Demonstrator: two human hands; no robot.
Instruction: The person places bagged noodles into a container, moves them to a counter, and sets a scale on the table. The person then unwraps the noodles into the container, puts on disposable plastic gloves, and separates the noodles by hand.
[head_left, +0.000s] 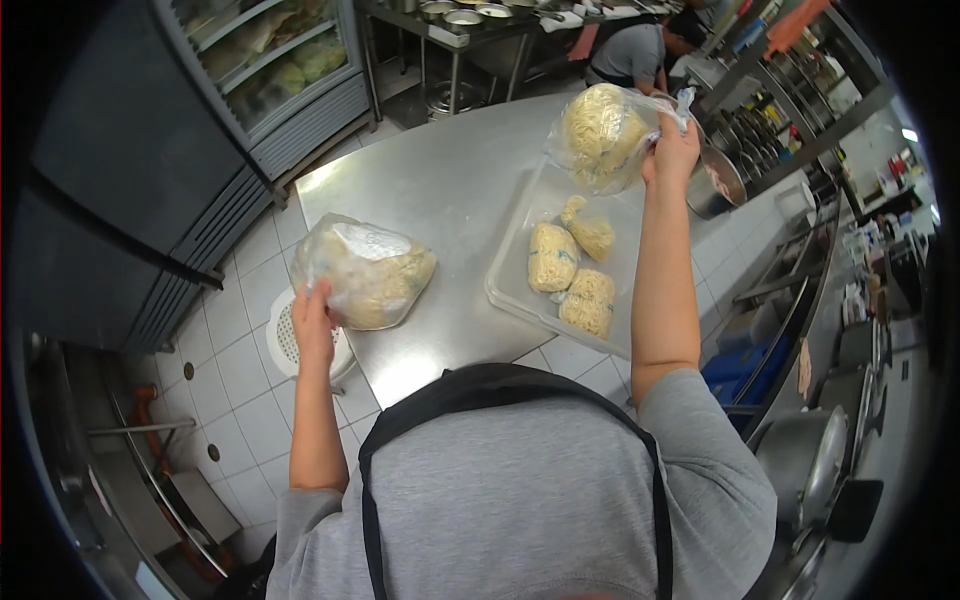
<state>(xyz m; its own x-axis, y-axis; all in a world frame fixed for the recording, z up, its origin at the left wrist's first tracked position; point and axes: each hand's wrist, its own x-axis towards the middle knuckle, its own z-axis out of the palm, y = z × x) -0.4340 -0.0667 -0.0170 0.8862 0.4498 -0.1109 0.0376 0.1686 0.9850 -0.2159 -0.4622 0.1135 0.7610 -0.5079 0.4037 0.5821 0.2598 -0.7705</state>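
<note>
My right hand [674, 150] grips the gathered neck of a clear plastic bag of noodles [600, 130], holding it up over the far end of a translucent plastic tub [510, 265]. Inside the tub lie several smaller bagged portions of noodles [553, 258]. On the left, a larger cloudy plastic bag [375, 270] with pale contents rests at the edge of the steel table [455, 215]. My left hand [315, 325] is closed on the near left side of that bag; its fingertips are partly hidden by the plastic.
A white stool [283, 335] stands under the table's left edge. Beyond are a glass-door fridge [280, 70] and a counter with bowls [460, 35]. Another person [630, 55] bends at the back. A large pot [718, 185] stands past the tub; a lidded pot [805, 455] is at right.
</note>
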